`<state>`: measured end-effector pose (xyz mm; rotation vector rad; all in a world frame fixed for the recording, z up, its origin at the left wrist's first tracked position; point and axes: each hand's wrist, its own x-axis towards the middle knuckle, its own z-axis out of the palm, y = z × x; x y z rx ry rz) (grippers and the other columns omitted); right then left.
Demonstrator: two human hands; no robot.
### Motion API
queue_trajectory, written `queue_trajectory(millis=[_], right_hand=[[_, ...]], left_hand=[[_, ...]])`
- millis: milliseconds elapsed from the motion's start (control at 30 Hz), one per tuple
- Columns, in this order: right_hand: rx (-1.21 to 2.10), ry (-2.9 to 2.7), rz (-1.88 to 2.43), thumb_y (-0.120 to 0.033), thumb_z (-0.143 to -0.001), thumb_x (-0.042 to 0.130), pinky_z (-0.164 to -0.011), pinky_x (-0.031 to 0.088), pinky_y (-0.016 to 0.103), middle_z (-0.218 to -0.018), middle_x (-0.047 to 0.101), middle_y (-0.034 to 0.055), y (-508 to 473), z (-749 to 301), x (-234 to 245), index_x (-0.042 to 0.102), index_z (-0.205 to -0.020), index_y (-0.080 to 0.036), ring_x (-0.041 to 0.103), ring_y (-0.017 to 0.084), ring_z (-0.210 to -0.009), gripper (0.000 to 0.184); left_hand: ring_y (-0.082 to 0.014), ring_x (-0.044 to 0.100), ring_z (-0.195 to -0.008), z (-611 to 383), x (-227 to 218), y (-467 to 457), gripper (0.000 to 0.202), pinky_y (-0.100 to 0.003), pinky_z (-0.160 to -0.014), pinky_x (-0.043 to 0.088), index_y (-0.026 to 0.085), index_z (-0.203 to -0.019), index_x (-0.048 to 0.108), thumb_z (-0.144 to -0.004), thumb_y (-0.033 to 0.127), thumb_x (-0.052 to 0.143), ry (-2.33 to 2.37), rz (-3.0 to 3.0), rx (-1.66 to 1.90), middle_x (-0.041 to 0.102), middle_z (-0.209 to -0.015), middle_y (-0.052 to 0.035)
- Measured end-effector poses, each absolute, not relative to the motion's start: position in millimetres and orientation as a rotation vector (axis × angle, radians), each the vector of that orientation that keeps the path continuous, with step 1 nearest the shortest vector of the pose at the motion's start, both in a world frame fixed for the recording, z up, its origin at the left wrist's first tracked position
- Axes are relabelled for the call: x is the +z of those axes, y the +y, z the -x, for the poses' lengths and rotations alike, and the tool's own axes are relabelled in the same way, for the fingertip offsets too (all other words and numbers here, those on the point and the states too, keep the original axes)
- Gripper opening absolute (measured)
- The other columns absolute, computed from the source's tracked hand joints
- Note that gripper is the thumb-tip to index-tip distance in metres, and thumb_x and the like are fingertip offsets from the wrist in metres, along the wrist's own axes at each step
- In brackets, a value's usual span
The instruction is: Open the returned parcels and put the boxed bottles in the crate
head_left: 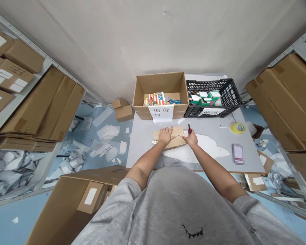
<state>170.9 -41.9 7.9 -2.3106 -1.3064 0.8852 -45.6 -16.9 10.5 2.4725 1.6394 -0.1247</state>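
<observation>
A small cardboard box (pixel 177 132) lies on the table in front of me, with a seam running along its top. Over its left half my left hand (pixel 165 135) rests with fingers spread, pressing on the cardboard. My right hand (pixel 192 139) is closed round a red and black box cutter (pixel 189 130) pointing away from me, and its thumb touches the box's right end by the seam. White sheet material (pixel 206 146) lies flat under and to the right of the box.
An open carton (pixel 140 112) with books and a black crate (pixel 234 98) with green boxes stand at the table's back. Yellow tape (pixel 238 128) and a blurred flat item (pixel 237 153) lie right. A large open carton (pixel 58 204) stands at lower left; paper scraps litter the floor.
</observation>
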Motion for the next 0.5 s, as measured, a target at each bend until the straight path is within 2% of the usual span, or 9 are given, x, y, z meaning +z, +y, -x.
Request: queue_trajectory(millis=[100,167,300,367,433,500], right_hand=[[0.763,-1.224,2.304,-0.043,-0.093,0.066,-0.080,0.053,0.034,-0.097,0.073,0.0077,-58.0,-166.6,16.5,0.055,-0.129,-0.020,0.072,0.028,-0.092,0.044],[0.783,-1.115,2.246,-0.039,-0.101,0.052,-0.076,0.055,0.033,-0.094,0.074,0.0083,-69.3,-164.2,19.5,0.057,-0.123,-0.020,0.073,0.026,-0.085,0.029],[1.095,-0.830,2.018,-0.038,-0.105,0.043,-0.059,0.056,0.030,-0.074,0.070,0.0030,-82.0,-154.3,24.0,0.056,-0.118,-0.020,0.071,0.022,-0.060,0.025],[1.275,-0.727,1.938,-0.038,-0.107,0.040,-0.055,0.056,0.029,-0.065,0.066,0.0007,-82.5,-146.0,25.9,0.056,-0.115,-0.020,0.071,0.022,-0.055,0.026],[1.370,-0.709,1.942,-0.038,-0.108,0.039,-0.053,0.056,0.028,-0.059,0.064,-0.0003,-81.2,-138.6,26.6,0.057,-0.113,-0.018,0.071,0.022,-0.052,0.027],[1.353,-0.778,2.007,-0.040,-0.108,0.042,-0.052,0.055,0.028,-0.057,0.064,-0.0001,-80.2,-135.0,25.5,0.058,-0.113,-0.017,0.070,0.021,-0.051,0.028]], left_hand=[[-0.0369,0.054,-0.122,43.2,6.9,-15.7,0.086,-0.047,-0.105,0.039,0.012,-0.165,0.032,-0.102,0.070,0.039,1.620,-2.507,-0.157,0.060,-0.134,-0.0255],[-0.0365,0.057,-0.120,42.8,4.9,-13.6,0.086,-0.046,-0.104,0.040,0.010,-0.165,0.032,-0.102,0.069,0.039,1.591,-2.524,-0.176,0.061,-0.131,-0.0265],[-0.0376,0.061,-0.118,41.1,0.7,-11.7,0.088,-0.048,-0.105,0.043,0.005,-0.163,0.032,-0.102,0.068,0.040,1.572,-2.522,-0.201,0.063,-0.127,-0.0289],[-0.0391,0.058,-0.127,38.2,-1.7,-13.0,0.087,-0.050,-0.111,0.040,0.000,-0.162,0.033,-0.103,0.065,0.041,1.560,-2.545,-0.182,0.061,-0.135,-0.0314],[-0.0387,0.047,-0.143,33.4,-3.9,-15.0,0.080,-0.048,-0.119,0.033,0.000,-0.161,0.034,-0.105,0.057,0.041,1.504,-2.614,-0.122,0.050,-0.151,-0.0311],[-0.0363,0.035,-0.153,27.4,-5.3,-16.1,0.072,-0.047,-0.124,0.027,0.005,-0.163,0.032,-0.107,0.049,0.040,1.399,-2.700,-0.055,0.037,-0.165,-0.0257]])
